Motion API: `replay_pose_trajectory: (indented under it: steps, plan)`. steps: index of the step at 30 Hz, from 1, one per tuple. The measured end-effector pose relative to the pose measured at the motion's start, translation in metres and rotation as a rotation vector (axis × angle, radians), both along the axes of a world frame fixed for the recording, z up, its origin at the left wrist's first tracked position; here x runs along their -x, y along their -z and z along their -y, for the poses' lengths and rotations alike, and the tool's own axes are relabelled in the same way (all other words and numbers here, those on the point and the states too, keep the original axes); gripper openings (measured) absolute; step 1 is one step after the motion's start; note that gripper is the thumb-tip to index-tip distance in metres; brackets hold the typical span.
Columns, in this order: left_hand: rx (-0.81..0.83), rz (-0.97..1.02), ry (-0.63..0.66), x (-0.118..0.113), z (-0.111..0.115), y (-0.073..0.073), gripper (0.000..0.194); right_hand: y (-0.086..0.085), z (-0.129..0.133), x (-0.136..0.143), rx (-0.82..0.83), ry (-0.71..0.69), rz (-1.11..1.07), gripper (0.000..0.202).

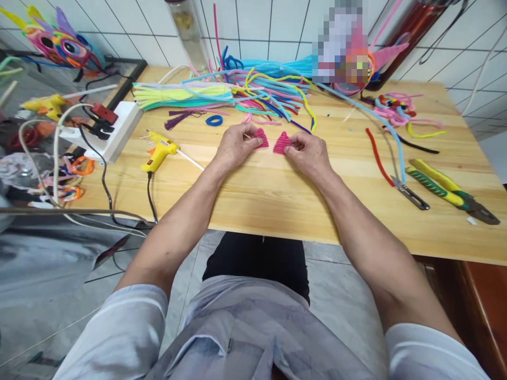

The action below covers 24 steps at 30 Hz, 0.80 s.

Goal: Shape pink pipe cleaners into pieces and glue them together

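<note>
Between thumb and fingers, my left hand (238,142) pinches a small pink ridged piece (261,138) that looks made of pipe cleaner. My right hand (308,153) grips a matching pink ridged piece (281,143), roughly triangular, with a small loop at its top. The two pieces face each other with a narrow gap between them, just above the wooden table (273,200). Left of my left hand lies a yellow glue gun (161,153) with a white glue stick in it. A blue coiled ring (214,121) is beyond that hand.
Bundles of coloured pipe cleaners (186,95) lie along the back. At right are thread snips (412,194), yellow-green pliers (451,190) and a red pipe cleaner (379,157). A white power strip (119,132) with cords stands at left. A colourful mask-like figure (63,45) sits back left.
</note>
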<state>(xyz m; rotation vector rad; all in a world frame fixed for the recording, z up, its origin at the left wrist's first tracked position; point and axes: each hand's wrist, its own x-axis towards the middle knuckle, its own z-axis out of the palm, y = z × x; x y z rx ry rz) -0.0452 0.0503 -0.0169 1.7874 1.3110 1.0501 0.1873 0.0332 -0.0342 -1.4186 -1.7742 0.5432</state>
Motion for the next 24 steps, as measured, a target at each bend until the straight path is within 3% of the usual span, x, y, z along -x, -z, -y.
replay_pose_trajectory:
  steps: [8,16,24]
  plan:
    - [-0.034,-0.170,0.076,0.005,-0.004,0.009,0.016,0.000,-0.001,-0.002,0.010,-0.001,0.043,0.013]
    - [-0.020,-0.167,0.072,0.003,-0.003,0.009,0.014,0.001,-0.002,-0.004,-0.010,-0.008,0.075,0.017]
    - [0.000,-0.148,0.068,0.001,-0.006,0.014,0.019,0.001,-0.002,-0.004,0.010,-0.018,0.095,0.008]
